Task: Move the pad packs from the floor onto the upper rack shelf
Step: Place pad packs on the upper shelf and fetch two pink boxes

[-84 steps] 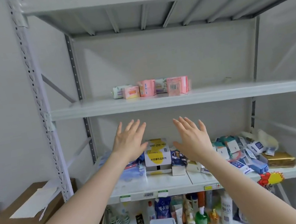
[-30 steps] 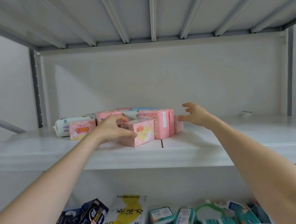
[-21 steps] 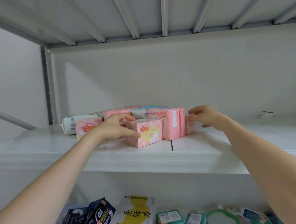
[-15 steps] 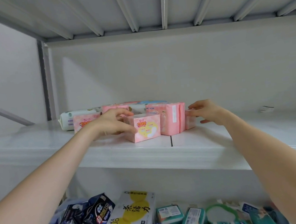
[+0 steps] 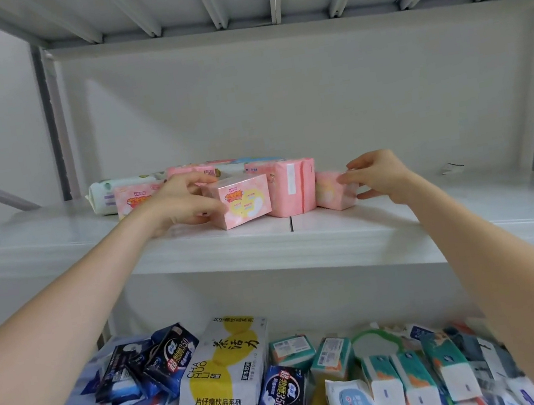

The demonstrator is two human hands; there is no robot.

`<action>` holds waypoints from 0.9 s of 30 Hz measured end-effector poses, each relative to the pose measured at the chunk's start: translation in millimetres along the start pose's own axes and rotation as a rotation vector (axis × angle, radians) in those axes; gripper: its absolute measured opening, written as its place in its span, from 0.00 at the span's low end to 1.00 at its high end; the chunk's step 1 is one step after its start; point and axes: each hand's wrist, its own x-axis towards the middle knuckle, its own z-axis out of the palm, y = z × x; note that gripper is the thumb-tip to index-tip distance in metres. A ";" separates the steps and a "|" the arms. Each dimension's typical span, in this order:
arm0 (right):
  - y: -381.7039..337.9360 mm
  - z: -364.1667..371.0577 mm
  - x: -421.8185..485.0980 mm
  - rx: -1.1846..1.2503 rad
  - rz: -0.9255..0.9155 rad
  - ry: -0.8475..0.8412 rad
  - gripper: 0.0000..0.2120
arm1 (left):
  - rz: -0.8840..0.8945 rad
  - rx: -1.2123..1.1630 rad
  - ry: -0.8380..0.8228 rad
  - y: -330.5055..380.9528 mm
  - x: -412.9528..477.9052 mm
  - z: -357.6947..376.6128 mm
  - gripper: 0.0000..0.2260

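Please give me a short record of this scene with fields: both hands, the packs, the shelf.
left hand: grips front pink pack on upper shelf
right hand: pinches small pink pack at the row's right end
between them: tall pink pack, upright
back left: white pack, lying
below: white-yellow box

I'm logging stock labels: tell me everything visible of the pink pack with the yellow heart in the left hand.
The pink pack is a small box-shaped block wrapped in glossy film, pale pink, with a yellow heart and a red-orange logo on its front. It stands upright on the upper shelf near the front edge, turned slightly askew. The left hand grips its left end, thumb across the near side, fingers over the top.
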 end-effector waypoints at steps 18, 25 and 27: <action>-18.8 -10.8 -111.2 0.342 -0.022 0.295 0.30 | 0.059 -0.268 0.114 5.4 -51.2 14.0 0.25; -40.9 -1.7 -183.0 0.405 -0.002 0.299 0.29 | 0.048 -0.266 0.052 5.5 -88.5 0.9 0.26; -42.8 2.6 -206.7 0.376 -0.013 0.284 0.21 | 0.050 -0.277 0.016 3.2 -106.2 -3.5 0.24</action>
